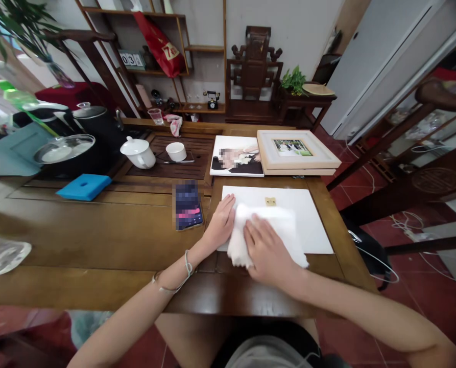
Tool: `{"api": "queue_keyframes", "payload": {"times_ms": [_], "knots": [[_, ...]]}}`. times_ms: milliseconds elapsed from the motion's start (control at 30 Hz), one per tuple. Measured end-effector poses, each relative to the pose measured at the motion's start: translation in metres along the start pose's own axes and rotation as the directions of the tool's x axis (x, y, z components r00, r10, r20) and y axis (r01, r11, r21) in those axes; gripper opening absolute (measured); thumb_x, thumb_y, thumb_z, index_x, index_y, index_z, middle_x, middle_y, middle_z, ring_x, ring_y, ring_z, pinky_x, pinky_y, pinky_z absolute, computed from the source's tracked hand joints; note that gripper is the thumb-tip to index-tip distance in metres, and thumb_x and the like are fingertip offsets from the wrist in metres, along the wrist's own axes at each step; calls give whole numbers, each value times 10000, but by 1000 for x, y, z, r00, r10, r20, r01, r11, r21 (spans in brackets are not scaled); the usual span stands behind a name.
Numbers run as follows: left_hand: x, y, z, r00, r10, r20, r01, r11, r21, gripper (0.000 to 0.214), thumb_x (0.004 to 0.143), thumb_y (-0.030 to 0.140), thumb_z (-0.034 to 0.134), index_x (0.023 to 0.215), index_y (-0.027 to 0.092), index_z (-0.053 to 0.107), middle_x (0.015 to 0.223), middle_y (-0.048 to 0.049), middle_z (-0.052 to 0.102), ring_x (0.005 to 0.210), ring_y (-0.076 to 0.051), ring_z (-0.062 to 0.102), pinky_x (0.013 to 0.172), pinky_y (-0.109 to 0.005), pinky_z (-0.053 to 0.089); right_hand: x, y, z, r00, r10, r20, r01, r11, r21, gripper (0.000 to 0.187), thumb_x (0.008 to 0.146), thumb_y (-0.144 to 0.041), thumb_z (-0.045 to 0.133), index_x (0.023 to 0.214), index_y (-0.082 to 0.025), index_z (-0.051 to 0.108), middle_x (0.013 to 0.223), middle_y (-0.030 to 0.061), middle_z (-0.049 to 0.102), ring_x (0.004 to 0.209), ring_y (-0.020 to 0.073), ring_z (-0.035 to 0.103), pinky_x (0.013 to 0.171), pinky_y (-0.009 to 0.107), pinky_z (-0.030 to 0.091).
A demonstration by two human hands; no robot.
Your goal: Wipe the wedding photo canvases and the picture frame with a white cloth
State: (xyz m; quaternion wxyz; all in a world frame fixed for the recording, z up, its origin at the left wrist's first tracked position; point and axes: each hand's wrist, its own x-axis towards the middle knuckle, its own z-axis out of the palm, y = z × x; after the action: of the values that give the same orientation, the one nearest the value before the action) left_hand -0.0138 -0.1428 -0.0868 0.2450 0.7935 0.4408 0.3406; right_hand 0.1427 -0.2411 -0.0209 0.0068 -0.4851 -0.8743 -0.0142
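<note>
A white panel with a small gold hanger lies face down on the wooden table in front of me. A white cloth is spread over its near left part. My right hand lies flat on the cloth, fingers stretched out. My left hand rests flat on the panel's left edge, fingers together and extended, touching the cloth's side. A string bracelet hangs on my left wrist.
A phone lies just left of the panel. Behind it are a photo print and stacked frames. A tea tray holds a white teapot and cup. A blue block and pots stand at left.
</note>
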Motion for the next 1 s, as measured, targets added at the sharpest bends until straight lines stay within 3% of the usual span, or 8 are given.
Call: {"api": "queue_keyframes", "payload": {"times_ms": [100,167,367,467,600,700,833,1000], "knots": [[0,3,-2,999,-37,21,37,999,-13,465,1013,291,298,1374,85,504,1490,-171,463,1442,-250,354,1206,-482,274,33,11,0,983,183,5,-183,982,-53,706,736,-266,659,1342,64,513,1426,301,470,1394,486,284,1141,609,232],[0,5,-5,999,-49,20,50,998,-36,473,1021,314,279,1374,99,509,1493,-156,465,1441,-239,359,1205,-470,280,40,6,5,981,195,-17,-196,976,-91,725,727,-239,667,1355,76,489,1432,314,453,1385,492,298,1134,618,245],[-2,9,-7,999,-44,23,44,998,-36,488,1027,333,260,1368,92,512,1499,-160,455,1452,-228,336,1215,-460,259,-7,-13,11,992,-122,-24,121,992,-43,881,690,-322,682,1381,148,404,1463,350,377,1396,478,285,1180,541,226],[-4,6,-3,999,-14,41,13,1000,15,479,1026,319,268,1390,90,479,1513,-175,430,1460,-242,318,1209,-488,254,-17,20,1,979,-201,42,196,976,95,841,706,-321,641,1401,98,419,1474,305,398,1412,409,303,1187,530,214],[-6,0,2,998,15,59,-20,996,85,474,1011,293,317,1430,97,419,1535,-191,387,1471,-275,287,1200,-525,250,8,78,2,996,-86,17,82,983,166,782,723,-241,584,1460,-54,402,1533,167,382,1462,329,215,1187,578,106],[-6,-2,3,997,23,79,-32,991,126,479,1000,261,327,1448,101,386,1544,-197,365,1475,-289,271,1200,-537,241,29,95,10,999,0,-41,6,989,150,795,747,-257,583,1493,-102,356,1574,136,311,1477,332,149,1179,592,73],[-6,-3,3,996,31,79,-42,988,147,483,998,233,311,1452,79,370,1539,-217,360,1473,-297,273,1198,-540,247,20,73,13,999,26,-21,-24,995,95,782,772,-253,573,1495,-60,346,1583,173,273,1470,404,103,1160,643,46],[-7,-2,3,997,46,67,-54,991,123,479,995,224,320,1450,86,377,1537,-212,365,1476,-288,269,1202,-522,246,-41,25,2,991,-124,42,116,981,158,910,695,-297,643,1479,31,319,1562,272,255,1467,424,54,1181,609,60]]}}
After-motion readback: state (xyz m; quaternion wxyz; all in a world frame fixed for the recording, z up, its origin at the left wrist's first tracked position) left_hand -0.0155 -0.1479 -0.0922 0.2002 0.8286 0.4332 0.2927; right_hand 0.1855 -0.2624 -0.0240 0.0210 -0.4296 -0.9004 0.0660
